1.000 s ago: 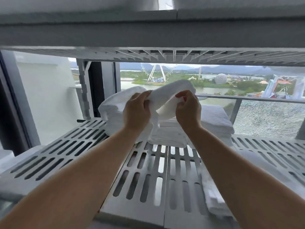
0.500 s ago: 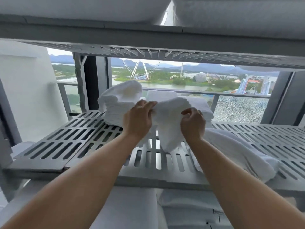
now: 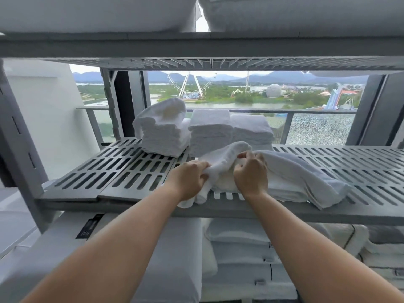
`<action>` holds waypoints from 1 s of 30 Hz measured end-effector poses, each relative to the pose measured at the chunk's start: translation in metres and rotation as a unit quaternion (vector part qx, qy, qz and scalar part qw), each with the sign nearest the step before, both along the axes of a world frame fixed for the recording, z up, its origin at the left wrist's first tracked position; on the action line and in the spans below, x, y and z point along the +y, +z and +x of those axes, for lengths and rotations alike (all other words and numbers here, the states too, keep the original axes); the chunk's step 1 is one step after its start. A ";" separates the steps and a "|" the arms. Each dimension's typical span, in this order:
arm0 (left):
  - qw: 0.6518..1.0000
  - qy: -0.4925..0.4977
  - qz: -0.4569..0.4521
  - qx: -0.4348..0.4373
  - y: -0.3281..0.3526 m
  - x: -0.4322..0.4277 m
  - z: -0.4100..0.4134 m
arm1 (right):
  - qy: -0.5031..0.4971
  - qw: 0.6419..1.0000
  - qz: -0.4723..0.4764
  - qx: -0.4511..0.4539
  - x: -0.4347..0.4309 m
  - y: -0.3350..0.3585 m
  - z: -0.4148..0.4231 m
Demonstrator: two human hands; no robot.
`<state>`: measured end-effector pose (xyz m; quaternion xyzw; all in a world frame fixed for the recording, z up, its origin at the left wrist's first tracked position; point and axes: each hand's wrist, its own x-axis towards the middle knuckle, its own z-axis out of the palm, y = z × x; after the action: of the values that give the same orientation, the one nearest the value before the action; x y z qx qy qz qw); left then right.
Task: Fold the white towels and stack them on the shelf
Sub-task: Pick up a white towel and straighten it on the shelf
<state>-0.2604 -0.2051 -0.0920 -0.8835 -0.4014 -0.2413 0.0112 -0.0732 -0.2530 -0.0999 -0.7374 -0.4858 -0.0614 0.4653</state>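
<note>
Towel point(image 3: 225, 158) lowered onto shelf point(image 3: 72, 195); left hand point(image 3: 188, 180), right hand point(image 3: 251, 173) gripping.

Upper tier, 12 o'clock: white pillows point(image 3: 98, 14). Lower tier, 6 o'clock: stacked white bedding point(image 3: 240, 248). Through the window: Ferris wheel point(image 3: 189, 86) at 12 o'clock, dome point(image 3: 273, 90) and balcony railing point(image 3: 306, 111) at 1 o'clock.

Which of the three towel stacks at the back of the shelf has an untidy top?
The left stack: a rumpled towel bulges on it, while the middle stack and right stack are topped flat.
</note>
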 end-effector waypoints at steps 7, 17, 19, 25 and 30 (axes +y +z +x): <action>0.999 0.012 -0.001 -0.051 0.009 0.031 -0.029 | 0.050 0.994 0.062 -0.080 0.032 0.023 -0.038; 0.983 0.131 0.105 -0.070 0.030 0.163 -0.109 | 0.106 0.992 0.005 -0.073 0.161 0.068 -0.107; 0.982 0.133 0.108 -0.076 0.040 0.188 -0.123 | 0.102 0.993 -0.011 -0.064 0.191 0.072 -0.117; 0.975 0.155 0.122 -0.104 0.059 0.254 -0.143 | 0.083 0.996 -0.040 -0.020 0.261 0.074 -0.136; 0.974 0.142 0.086 -0.156 0.065 0.297 -0.137 | 0.054 0.995 -0.071 -0.034 0.296 0.072 -0.142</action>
<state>-0.3978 0.0922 -0.0272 -0.7644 -0.4977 -0.4056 0.0584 -0.2150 0.0433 -0.0276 -0.7387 -0.5437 -0.0269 0.3974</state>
